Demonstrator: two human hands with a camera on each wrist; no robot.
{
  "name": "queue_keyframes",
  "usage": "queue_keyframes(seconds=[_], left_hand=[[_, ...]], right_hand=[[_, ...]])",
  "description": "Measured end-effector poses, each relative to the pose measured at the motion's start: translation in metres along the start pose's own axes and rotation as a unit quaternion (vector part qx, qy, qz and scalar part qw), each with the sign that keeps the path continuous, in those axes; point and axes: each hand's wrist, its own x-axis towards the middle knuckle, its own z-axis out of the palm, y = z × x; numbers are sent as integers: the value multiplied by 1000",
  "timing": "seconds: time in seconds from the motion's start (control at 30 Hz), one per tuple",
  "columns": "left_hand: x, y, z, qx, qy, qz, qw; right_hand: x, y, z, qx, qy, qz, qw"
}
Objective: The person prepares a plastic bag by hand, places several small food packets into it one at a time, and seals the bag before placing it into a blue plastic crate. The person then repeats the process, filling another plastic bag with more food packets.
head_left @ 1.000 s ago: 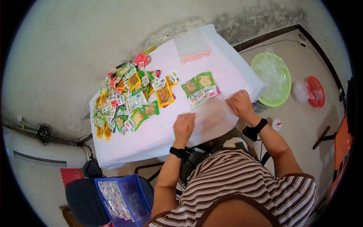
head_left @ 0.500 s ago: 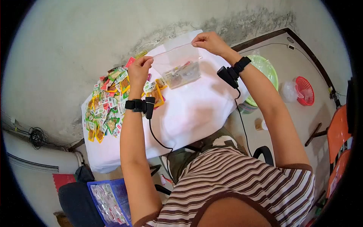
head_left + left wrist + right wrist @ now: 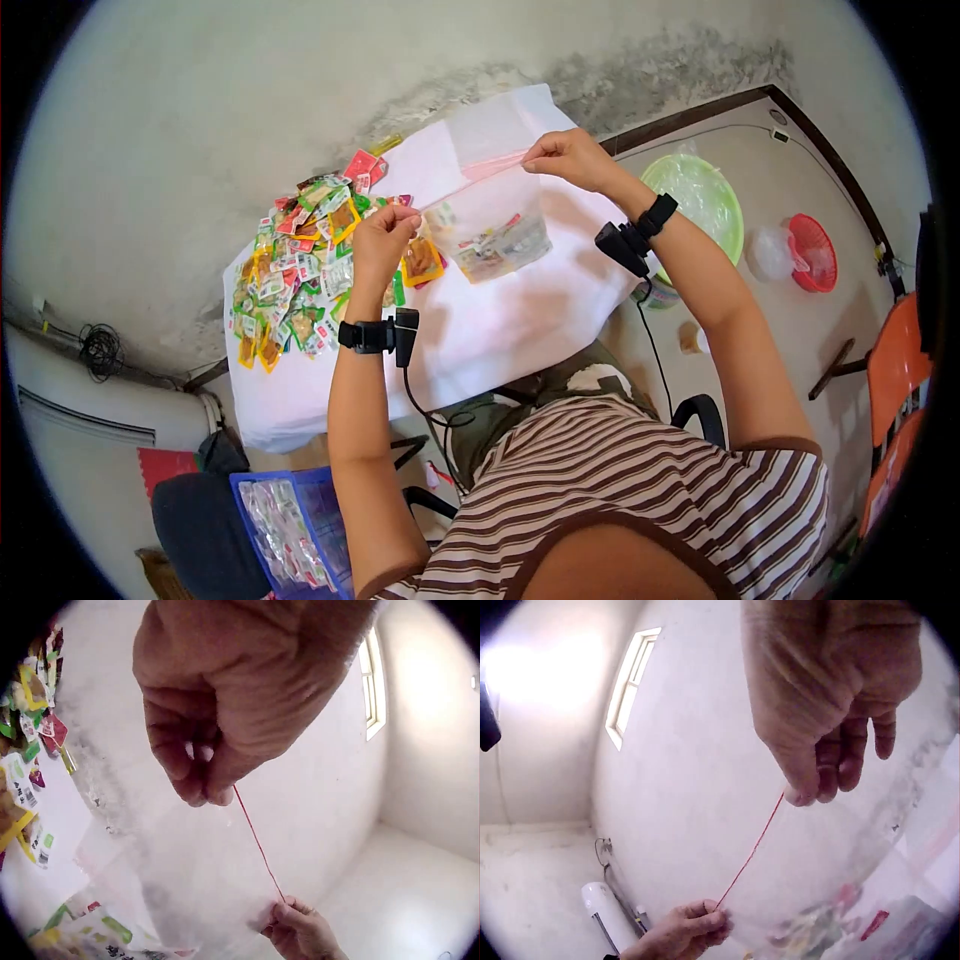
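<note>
A clear zip bag (image 3: 487, 213) hangs upright over the table, its red-edged mouth stretched taut in a straight line. Several snack packets (image 3: 507, 248) lie at the bottom of the bag, blurred through the plastic. My left hand (image 3: 383, 245) pinches one top corner between thumb and fingertips; in the left wrist view that hand (image 3: 225, 705) shows the thin red line leaving its fingertips. At the opposite corner, my right hand (image 3: 575, 160) pinches the edge the same way. The right wrist view has the right hand (image 3: 832, 697) above, with its last finger hanging apart.
A heap of colourful snack packets (image 3: 300, 265) covers the left of the white-clothed table (image 3: 480, 340). Flat clear bags (image 3: 490, 130) lie at the back. Right of the table stand a green tub (image 3: 725, 200) and a red basket (image 3: 815, 255); a blue bin (image 3: 330, 510) is lower left.
Both hands rose from the table's near edge, lifting the bag from lying flat to hanging with packets at its bottom. Since half a second ago they have come slightly lower and nearer.
</note>
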Motion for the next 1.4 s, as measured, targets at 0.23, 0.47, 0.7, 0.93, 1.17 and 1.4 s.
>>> queue_keyframes(seconds=[0.23,0.47,0.7,0.93,1.17,1.4], left_hand=[[-3,-5,0,5,3,12,1000],[-5,-2,5,-35,-2,-18,999],[-9,0,10,-38,22,-39,998],[-9,-8,14,-60,55,-5,997],[-10,-8,23,-51,94,23,994],[-9,-11,30,-45,120,34,991]], right_hand=[[-9,0,1,3,19,-17,1000],[-13,5,0,64,16,3,998],[-14,6,0,97,15,20,995],[-15,5,-2,98,8,16,995],[-17,4,-3,102,1,28,994],[-21,1,-2,42,16,0,999]])
